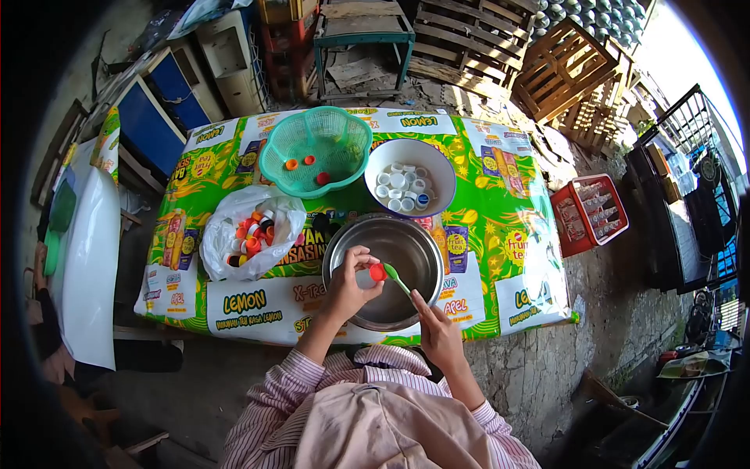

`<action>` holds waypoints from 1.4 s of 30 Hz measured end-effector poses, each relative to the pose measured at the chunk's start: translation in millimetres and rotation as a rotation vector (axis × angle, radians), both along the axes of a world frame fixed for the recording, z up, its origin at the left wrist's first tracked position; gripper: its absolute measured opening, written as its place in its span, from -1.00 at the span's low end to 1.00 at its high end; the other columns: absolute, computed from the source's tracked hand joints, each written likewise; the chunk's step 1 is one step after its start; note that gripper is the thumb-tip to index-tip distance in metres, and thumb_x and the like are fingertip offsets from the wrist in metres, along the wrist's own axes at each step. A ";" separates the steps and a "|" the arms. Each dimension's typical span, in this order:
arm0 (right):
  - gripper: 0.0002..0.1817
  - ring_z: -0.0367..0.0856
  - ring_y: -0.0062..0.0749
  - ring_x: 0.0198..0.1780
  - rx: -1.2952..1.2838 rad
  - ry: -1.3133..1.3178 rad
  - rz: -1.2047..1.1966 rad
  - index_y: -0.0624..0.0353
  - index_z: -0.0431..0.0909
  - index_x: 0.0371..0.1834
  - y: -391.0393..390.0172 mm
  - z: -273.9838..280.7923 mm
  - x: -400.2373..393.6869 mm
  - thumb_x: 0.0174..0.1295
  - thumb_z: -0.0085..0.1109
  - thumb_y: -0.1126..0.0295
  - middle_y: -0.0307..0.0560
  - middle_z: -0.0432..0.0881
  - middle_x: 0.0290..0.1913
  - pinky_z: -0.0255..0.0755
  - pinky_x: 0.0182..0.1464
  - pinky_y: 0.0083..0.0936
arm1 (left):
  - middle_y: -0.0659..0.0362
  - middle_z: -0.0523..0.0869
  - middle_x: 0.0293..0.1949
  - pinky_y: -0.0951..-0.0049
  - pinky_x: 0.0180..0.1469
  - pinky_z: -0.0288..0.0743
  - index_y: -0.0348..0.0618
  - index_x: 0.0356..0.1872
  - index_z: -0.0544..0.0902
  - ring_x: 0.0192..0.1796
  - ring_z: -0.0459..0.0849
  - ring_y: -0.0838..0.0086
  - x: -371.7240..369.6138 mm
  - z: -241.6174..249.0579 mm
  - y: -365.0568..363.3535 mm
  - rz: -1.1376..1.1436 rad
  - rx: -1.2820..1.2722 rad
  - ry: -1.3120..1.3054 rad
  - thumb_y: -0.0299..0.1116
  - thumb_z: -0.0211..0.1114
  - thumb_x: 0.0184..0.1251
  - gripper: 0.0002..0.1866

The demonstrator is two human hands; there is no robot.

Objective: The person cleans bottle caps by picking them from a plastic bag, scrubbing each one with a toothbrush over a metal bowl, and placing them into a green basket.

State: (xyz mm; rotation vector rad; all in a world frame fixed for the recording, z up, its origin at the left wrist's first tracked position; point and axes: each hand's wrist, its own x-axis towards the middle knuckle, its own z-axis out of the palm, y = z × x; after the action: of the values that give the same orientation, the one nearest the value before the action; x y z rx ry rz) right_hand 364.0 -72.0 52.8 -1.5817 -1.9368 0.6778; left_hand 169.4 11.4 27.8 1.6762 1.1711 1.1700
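Over the steel bowl (428,242), my left hand (353,288) pinches a red bottle cap (378,272). My right hand (439,334) grips a slim light-green tool (400,281) whose upper end reaches the cap; its exact kind is too small to tell. Behind the bowl on the left, a white plastic bag (219,215) holds many red, orange, black and white caps (254,233). A teal plastic basket (273,160) contains a few orange and red caps (322,179). White caps, one with a blue centre, lie in a white enamel basin (445,168).
Everything stands on a table with a bright printed cover (508,227). On the floor to the right is a red crate (574,234) with packets inside. Wooden pallets (469,43) and a green-framed stand (365,31) are behind. Another person's hand (41,262) shows at far left.
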 end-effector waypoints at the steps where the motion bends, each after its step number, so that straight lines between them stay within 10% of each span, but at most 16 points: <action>1: -0.42 0.48 -0.07 -0.53 -0.024 -0.073 0.048 -0.13 0.29 0.32 -0.8 -0.2 -0.9 0.20 -0.02 0.57 0.06 0.49 -0.46 0.35 -0.46 -0.25 | 0.03 0.62 -0.15 0.35 0.03 0.52 -0.21 0.04 0.30 -0.08 0.64 0.28 -0.6 0.9 0.3 0.010 0.003 0.027 -0.53 0.39 -0.06 -0.40; 42: -0.42 0.49 -0.10 -0.53 0.095 0.038 -0.084 -0.18 0.26 0.33 13.7 -20.1 4.9 0.22 -0.01 0.52 -0.01 0.45 -0.50 0.35 -0.49 -0.24 | 0.10 0.61 -0.17 0.41 0.05 0.52 -0.23 0.09 0.31 -0.10 0.61 0.43 -16.7 0.3 16.9 -0.004 -0.114 -0.053 -0.57 0.38 -0.09 -0.36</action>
State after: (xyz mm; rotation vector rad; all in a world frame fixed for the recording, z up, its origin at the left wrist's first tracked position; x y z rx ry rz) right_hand 368.9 -58.3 32.7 -1.5713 -1.8367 0.5692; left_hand 152.7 28.3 28.1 1.5527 1.1789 1.1171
